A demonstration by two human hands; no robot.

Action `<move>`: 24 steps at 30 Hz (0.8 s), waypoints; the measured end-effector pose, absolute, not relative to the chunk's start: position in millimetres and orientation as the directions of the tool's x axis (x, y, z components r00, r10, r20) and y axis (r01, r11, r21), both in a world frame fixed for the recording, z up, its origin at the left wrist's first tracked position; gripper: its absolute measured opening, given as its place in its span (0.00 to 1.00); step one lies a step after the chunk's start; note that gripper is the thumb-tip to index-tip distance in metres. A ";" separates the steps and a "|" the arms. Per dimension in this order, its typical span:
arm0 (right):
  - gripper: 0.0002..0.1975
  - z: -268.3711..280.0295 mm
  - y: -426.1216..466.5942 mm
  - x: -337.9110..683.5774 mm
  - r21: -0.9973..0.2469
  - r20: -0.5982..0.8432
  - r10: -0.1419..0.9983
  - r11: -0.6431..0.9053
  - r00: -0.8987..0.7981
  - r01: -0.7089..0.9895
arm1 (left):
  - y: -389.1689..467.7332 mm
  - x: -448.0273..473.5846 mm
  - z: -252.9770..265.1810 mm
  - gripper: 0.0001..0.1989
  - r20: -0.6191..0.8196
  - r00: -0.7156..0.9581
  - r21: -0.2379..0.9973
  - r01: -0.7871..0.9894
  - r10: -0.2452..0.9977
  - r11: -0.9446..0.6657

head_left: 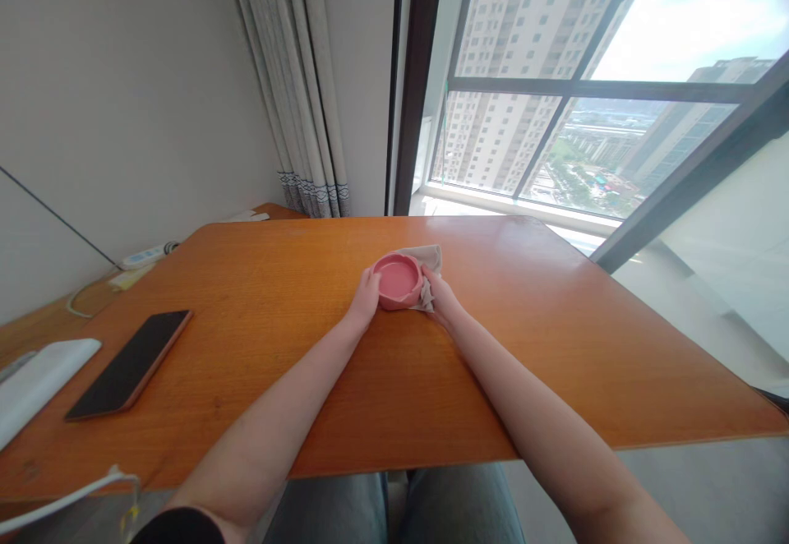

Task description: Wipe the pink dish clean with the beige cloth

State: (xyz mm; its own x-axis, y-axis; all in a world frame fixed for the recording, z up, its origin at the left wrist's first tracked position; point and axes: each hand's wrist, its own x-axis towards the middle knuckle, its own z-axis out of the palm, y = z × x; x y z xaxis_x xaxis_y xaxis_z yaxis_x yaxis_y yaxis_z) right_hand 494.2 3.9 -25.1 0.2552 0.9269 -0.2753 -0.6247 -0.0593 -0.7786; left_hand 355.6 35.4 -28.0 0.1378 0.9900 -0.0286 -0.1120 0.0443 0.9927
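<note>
A round pink bowl (398,278) with a thick, uneven rim is tilted toward me over the middle of the table. My left hand (367,294) grips its left side, the fingers partly hidden behind it. At the opposite side, my right hand (439,291) is closed on a light grey cloth (430,257), pressing it against the bowl's rim. Part of the cloth spreads behind the bowl; another fold hangs beneath my right fingers.
The orange-brown wooden table (296,273) reaches toward a large window (573,88). On the left lie a dark, flat phone-shaped object (132,366) and a white object (46,380). A power strip (146,255) and a white cable (67,499) are farther left.
</note>
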 end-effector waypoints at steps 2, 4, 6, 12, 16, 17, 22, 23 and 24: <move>0.10 -23.5 -0.7 486.3 -0.757 -0.277 0.949 -0.117 0.153 -0.643 | 38.4 353.0 -26.7 0.12 0.063 0.031 0.988 -0.140 0.998 -0.058; 0.11 -19.6 -5.9 479.1 -0.747 -0.272 0.961 -0.182 0.044 -0.640 | 37.9 348.5 -20.0 0.12 0.139 -0.028 0.978 -0.154 0.990 -0.142; 0.13 -14.4 -10.3 477.0 -0.758 -0.271 0.962 -0.229 -0.025 -0.611 | 32.9 345.1 -10.2 0.12 0.209 -0.053 0.966 -0.144 0.977 -0.214; 0.22 -2.4 -13.1 518.1 -0.915 -0.362 0.932 -0.355 0.003 -0.190 | 14.9 348.1 6.6 0.11 0.300 -0.049 0.941 -0.150 0.953 -0.304; 0.19 3.3 -10.3 549.0 -0.984 -0.098 0.936 -0.141 0.337 0.106 | 14.9 352.3 2.0 0.10 0.286 -0.007 0.946 -0.157 0.958 -0.284; 0.16 4.6 -10.2 549.5 -0.996 -0.004 0.940 -0.034 0.340 0.083 | 15.7 353.1 0.0 0.10 0.281 0.005 0.949 -0.153 0.960 -0.277; 0.25 4.2 -12.8 521.9 -0.988 0.072 0.995 0.082 0.076 -0.134 | 18.8 358.9 -12.6 0.11 0.260 0.073 0.963 -0.090 0.963 -0.253; 0.25 2.4 -12.3 517.8 -0.988 0.064 0.995 0.075 0.083 -0.138 | 19.0 360.5 -15.5 0.12 0.260 0.114 0.964 -0.086 0.959 -0.251; 0.24 0.2 -11.0 516.3 -0.986 0.060 0.992 0.076 0.108 -0.147 | 19.2 362.0 -18.3 0.14 0.251 0.165 0.967 -0.090 0.954 -0.239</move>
